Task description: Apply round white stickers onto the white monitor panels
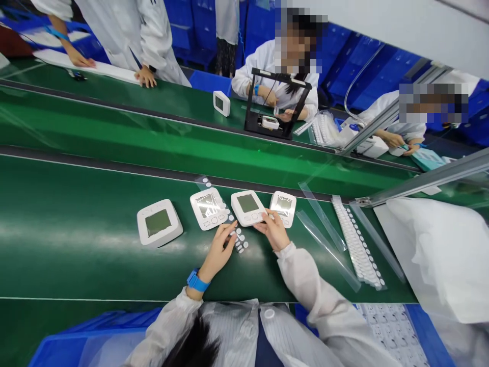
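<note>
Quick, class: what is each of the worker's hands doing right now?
Left hand: fingers part curled beside the sticker strip; whether it pinches anything cannot be told.
Right hand: closed, holding the white device by its lower right corner.

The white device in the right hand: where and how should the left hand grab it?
Probably by the left rim of the white device, the left hand coming from the left and pinching top and underside. Its screen faces up, so an edge grip stays off it; the right hand holds it at near right, leaving that rim free.
</note>
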Available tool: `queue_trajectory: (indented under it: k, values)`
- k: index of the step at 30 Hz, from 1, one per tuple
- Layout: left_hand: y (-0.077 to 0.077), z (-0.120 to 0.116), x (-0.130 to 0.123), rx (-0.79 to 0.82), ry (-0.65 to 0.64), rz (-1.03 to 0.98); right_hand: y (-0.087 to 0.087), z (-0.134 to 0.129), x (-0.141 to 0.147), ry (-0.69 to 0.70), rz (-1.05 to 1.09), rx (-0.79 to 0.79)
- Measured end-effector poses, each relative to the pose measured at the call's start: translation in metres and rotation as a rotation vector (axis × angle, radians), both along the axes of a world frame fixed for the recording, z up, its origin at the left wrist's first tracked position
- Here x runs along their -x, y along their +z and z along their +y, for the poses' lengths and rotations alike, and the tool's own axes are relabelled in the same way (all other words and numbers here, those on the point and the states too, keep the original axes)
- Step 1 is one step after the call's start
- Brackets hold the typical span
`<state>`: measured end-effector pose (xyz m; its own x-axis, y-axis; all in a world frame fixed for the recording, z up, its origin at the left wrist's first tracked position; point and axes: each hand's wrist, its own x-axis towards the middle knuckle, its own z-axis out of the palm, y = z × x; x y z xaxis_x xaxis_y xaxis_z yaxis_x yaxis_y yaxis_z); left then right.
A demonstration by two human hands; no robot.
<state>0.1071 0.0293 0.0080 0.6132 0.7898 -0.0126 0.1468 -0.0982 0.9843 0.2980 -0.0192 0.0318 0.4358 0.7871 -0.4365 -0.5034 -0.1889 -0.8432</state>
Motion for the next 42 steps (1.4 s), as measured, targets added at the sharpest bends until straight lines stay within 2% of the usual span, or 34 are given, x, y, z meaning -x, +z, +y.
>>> queue_trajectory:
  k: [3,5,7,9,11,14,17,20,22,25,27,29,31,33,36,42]
  values:
    - [-0.001,-0.008,0.007,0.158,-0.042,-0.058,0.014,0.057,-0.038,0.056,0.005,-0.075]
    - [-0.004,-0.015,0.011,0.233,-0.065,-0.055,0.019,0.112,-0.061,0.040,-0.224,-0.073]
    - [-0.007,-0.022,0.014,0.293,-0.046,-0.056,0.021,0.172,-0.079,0.057,-0.686,0.069]
    - [-0.010,-0.024,0.015,0.320,0.008,-0.071,0.021,0.227,-0.091,0.060,-0.853,0.095]
    - [-0.011,-0.024,0.016,0.309,0.075,-0.087,0.020,0.271,-0.100,0.078,-0.984,0.133]
    - [-0.009,-0.020,0.017,0.285,0.175,-0.104,0.019,0.309,-0.109,0.142,-1.127,0.202]
    - [-0.008,-0.018,0.018,0.286,0.257,-0.135,0.021,0.320,-0.120,0.222,-1.210,0.234]
    - [-0.007,-0.017,0.017,0.295,0.324,-0.194,0.026,0.301,-0.123,0.256,-1.268,0.215]
    - [-0.007,-0.016,0.016,0.309,0.366,-0.256,0.028,0.265,-0.112,0.257,-1.296,0.106]
    - [-0.007,-0.014,0.016,0.326,0.412,-0.324,0.028,0.177,-0.067,0.336,-1.222,-0.302]
    - [-0.007,-0.014,0.016,0.333,0.412,-0.333,0.026,0.110,-0.025,0.493,-1.128,-0.487]
    - [-0.006,-0.016,0.016,0.336,0.395,-0.341,0.022,0.055,0.016,0.526,-1.091,-0.547]
    - [-0.005,-0.020,0.017,0.321,0.373,-0.360,0.017,0.019,0.047,0.437,-1.077,-0.531]
    - [-0.003,-0.026,0.020,0.294,0.344,-0.375,0.014,0.002,0.067,0.321,-1.054,-0.483]
    - [-0.002,-0.037,0.026,0.253,0.296,-0.368,0.013,-0.007,0.083,0.208,-1.017,-0.436]
    - [0.000,-0.052,0.050,0.171,0.323,-0.267,0.009,-0.022,0.114,0.176,-0.943,-0.394]
